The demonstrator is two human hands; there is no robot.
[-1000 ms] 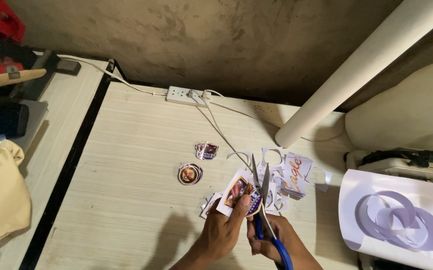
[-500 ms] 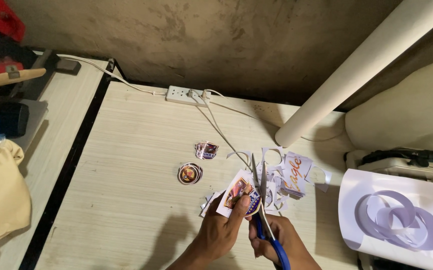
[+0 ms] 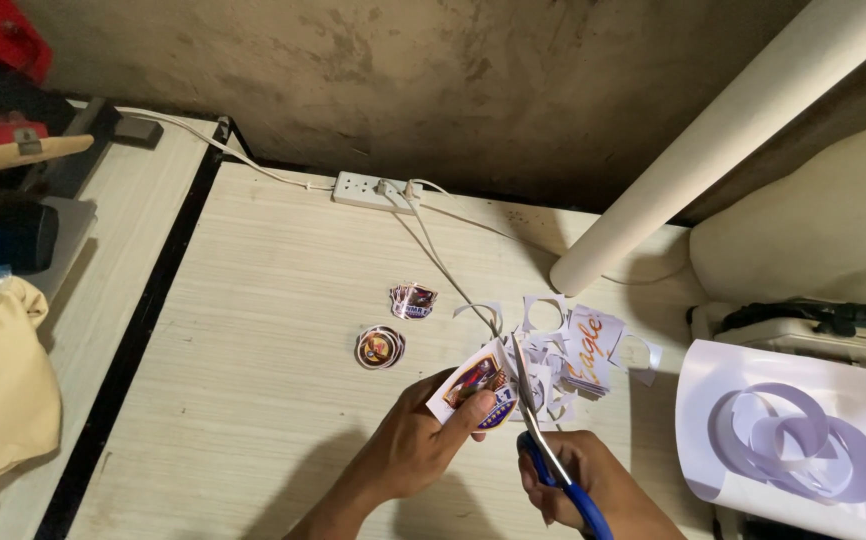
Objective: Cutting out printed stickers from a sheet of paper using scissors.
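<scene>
The scene is dim and warm, with a yellowish colour over all. The light seems to fall from above and a little from the right, because the table [image 3: 253,330] is brightest in its middle and the white sheet [image 3: 803,420] at the right edge looks pale violet, not glaring. The left hand [image 3: 418,445] and the right hand [image 3: 573,485] throw soft dark shadows on the wood below them. The wall [image 3: 403,90] behind is dull and uneven, and the left corner is nearly black. The roll [image 3: 743,130] leaves a shadow at its foot. Focus is fair in the centre; the prints are slightly soft. The edges bend slightly outward.
</scene>
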